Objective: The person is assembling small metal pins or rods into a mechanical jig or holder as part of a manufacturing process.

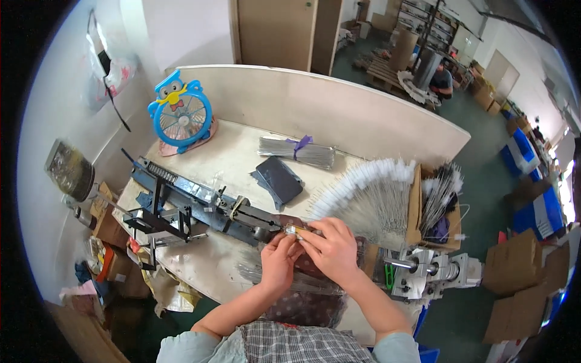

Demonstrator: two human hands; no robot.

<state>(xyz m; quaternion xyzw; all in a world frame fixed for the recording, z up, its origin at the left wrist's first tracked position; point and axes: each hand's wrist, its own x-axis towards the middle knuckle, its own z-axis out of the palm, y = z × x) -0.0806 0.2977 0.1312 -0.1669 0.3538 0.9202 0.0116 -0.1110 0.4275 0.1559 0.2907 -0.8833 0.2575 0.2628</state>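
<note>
Both hands meet at the right end of a long black bench fixture (209, 199). My left hand (279, 261) has its fingers pinched together there; what they hold, if anything, is hidden. In my right hand (328, 248) is a small yellowish and silvery piece (295, 230), gripped between thumb and fingers close to the fixture's end. Right of the hands, thin wire brushes with white bristle tips (363, 190) lie fanned out on the table. Thin metal wires (308, 283) lie on a dark dotted cloth (302, 308) under my forearms.
A wire bundle with a purple tie (298, 151), a dark flat pad (278, 180) and a blue fan (181, 115) stand farther back. A cardboard box of brushes (440, 212) and a metal machine (436, 272) are at right. Another person (442, 80) sits far off.
</note>
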